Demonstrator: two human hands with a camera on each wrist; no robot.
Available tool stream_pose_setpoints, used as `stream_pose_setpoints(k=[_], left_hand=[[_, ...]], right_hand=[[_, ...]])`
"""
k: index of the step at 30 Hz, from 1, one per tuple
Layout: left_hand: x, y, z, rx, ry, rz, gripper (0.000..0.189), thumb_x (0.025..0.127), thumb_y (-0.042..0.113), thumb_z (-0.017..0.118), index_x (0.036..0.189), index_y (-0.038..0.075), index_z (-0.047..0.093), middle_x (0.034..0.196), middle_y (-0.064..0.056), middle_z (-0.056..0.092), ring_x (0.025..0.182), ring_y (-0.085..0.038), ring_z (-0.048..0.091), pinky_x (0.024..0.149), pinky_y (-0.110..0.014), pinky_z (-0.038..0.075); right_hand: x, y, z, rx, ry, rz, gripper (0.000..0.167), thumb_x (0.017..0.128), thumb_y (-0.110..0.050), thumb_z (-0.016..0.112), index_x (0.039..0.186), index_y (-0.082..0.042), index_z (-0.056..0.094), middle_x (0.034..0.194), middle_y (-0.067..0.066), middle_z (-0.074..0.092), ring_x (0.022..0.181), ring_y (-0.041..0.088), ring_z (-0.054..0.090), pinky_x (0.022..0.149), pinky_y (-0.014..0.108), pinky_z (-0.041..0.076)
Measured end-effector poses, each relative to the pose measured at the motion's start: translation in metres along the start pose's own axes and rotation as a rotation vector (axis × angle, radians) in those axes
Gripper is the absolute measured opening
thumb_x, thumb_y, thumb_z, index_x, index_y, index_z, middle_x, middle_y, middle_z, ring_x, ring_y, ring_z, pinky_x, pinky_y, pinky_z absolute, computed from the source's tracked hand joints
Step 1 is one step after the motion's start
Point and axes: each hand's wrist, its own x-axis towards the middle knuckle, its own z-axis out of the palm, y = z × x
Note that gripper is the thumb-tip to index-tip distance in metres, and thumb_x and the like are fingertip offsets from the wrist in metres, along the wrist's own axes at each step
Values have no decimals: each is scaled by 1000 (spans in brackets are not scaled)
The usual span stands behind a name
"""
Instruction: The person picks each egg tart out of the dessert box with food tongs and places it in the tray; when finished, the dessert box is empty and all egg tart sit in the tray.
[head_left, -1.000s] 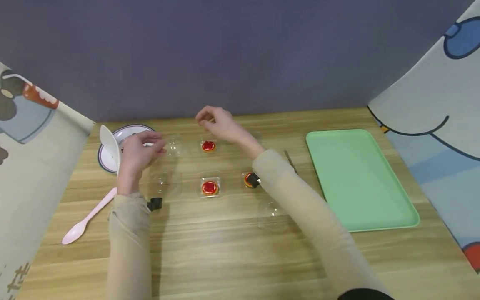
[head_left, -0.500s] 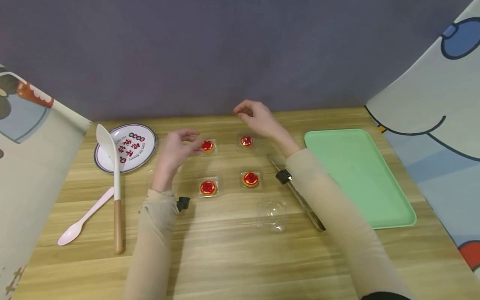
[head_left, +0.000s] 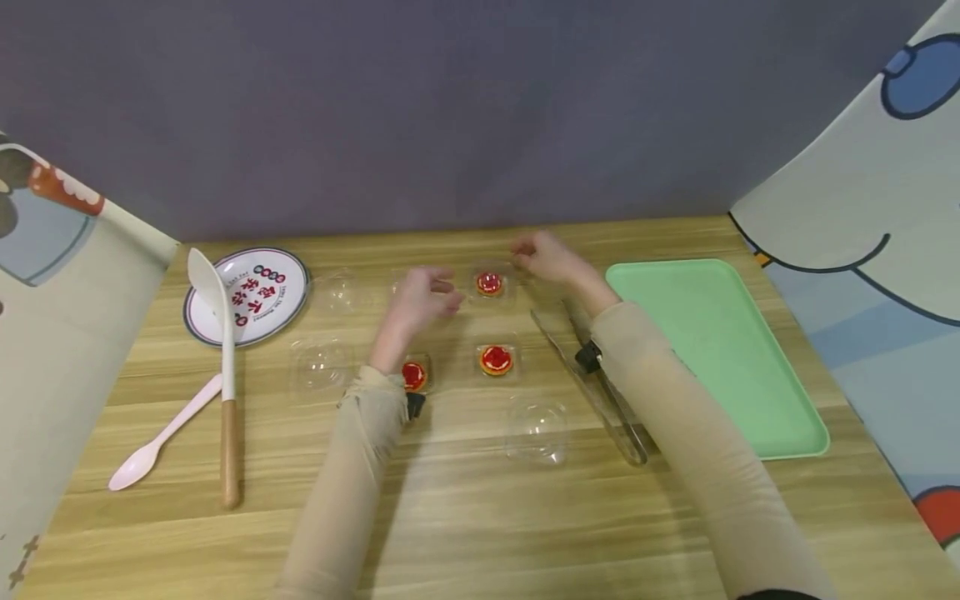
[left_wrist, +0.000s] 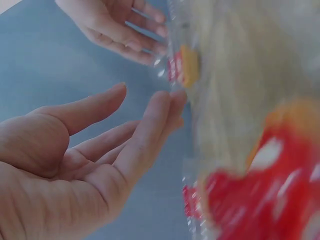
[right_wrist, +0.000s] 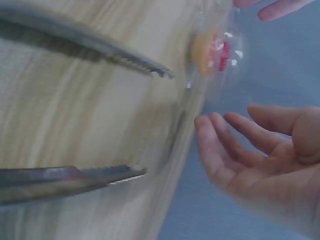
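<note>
Between my hands in the head view, a small red-topped tart (head_left: 489, 283) sits in a clear plastic box, with a dome over it in the right wrist view. My left hand (head_left: 422, 304) hovers left of that box, fingers relaxed and holding nothing. To its right, my right hand (head_left: 551, 258) holds nothing either, its fingers loosely bent. Two more tarts in clear boxes lie nearer: one front right (head_left: 496, 360), another front left (head_left: 414, 377), partly behind my left sleeve. Behind my left hand, the back left box is mostly hidden.
Metal tongs (head_left: 581, 379) lie open under my right forearm, beside a green tray (head_left: 720, 358). Clear domed lids (head_left: 322, 365) lie left of the boxes, another (head_left: 537, 432) in front. At left are a printed plate (head_left: 273, 321), a long ladle (head_left: 229, 358) and a pink spoon (head_left: 168, 432).
Both hands have moved rightward across the back of the table, the left from near the plate to beside the back right tart. The right hand has lowered slightly. No boxes have visibly shifted.
</note>
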Motion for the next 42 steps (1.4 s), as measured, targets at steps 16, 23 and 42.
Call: stream_pose_setpoints(k=[16, 23, 42], left_hand=[[0, -8, 11, -79, -35, -80, 51, 103, -7, 63, 148, -22, 44, 128, -38, 66, 98, -39, 77, 87, -33, 66], [-2, -7, 14, 3, -30, -93, 46, 106, -4, 61, 146, -20, 47, 132, -36, 65, 100, -39, 77, 89, -35, 66], [7, -15, 19, 0, 51, -108, 42, 99, -9, 68, 139, -18, 56, 126, -34, 69, 113, -42, 72, 96, -39, 64]], right_hand=[[8, 4, 21, 348, -92, 103, 39, 109, 7, 46, 146, 22, 46, 121, 30, 61, 81, 16, 62, 75, 21, 62], [8, 7, 23, 362, -106, 112, 37, 109, 7, 48, 144, 20, 49, 121, 28, 63, 83, 16, 64, 80, 24, 64], [3, 7, 28, 409, -87, 173, 37, 107, 8, 52, 141, 23, 50, 136, 37, 58, 116, 39, 67, 105, 36, 59]])
